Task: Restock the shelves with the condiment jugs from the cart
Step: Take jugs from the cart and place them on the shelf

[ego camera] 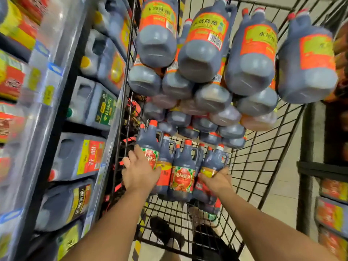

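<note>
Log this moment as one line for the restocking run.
phase: grasping in wire cart | left grip holds leftmost upright soy sauce jug | right grip holds rightmost soy sauce jug

Store aisle, head view | left of frame: grey metal shelving (40, 125) with dark uprights, blue-and-white tag strips (54, 68) along its edges | right edge: second shelving unit (308, 147), grey post | centre right: pale tiled floor (286, 185) | lower centre: yellow-and-black floor stripe (136, 247) | light: bright, even
</note>
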Demonstrator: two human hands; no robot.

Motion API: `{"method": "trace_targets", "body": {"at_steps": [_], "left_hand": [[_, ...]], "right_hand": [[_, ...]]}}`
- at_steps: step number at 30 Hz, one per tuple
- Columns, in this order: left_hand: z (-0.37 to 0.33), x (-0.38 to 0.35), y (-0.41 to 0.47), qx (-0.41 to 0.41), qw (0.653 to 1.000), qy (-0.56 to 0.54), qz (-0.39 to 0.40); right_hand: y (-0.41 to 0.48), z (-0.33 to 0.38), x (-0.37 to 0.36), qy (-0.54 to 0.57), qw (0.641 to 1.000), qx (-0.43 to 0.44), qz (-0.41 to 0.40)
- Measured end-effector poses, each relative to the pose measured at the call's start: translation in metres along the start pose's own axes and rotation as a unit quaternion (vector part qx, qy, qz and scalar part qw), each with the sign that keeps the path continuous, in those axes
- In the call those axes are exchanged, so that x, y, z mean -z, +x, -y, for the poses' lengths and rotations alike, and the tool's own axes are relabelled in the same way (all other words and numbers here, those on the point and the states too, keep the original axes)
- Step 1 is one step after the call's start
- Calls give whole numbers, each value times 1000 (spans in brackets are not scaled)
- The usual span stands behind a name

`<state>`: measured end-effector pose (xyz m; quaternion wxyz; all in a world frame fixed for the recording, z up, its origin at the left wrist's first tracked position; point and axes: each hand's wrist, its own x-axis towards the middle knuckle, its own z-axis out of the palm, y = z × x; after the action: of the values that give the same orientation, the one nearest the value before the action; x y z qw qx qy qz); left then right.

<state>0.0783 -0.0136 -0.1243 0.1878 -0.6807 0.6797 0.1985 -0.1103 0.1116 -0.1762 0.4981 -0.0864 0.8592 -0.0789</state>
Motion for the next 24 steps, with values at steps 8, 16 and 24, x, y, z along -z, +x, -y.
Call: {"method": "trace_targets", "body": {"at_steps": [8, 16, 24], "left_hand": [[-22, -23, 5, 99, 989, 86, -73], [-24, -19, 7, 114, 991, 32, -61], [-14, -12, -3, 76, 996, -26, -32]], "right_hand": [[17, -6, -11, 30, 999, -15, -9], [22, -11, -13, 46, 999, -8, -25], [21, -12, -11, 54, 998, 2, -26]]}}
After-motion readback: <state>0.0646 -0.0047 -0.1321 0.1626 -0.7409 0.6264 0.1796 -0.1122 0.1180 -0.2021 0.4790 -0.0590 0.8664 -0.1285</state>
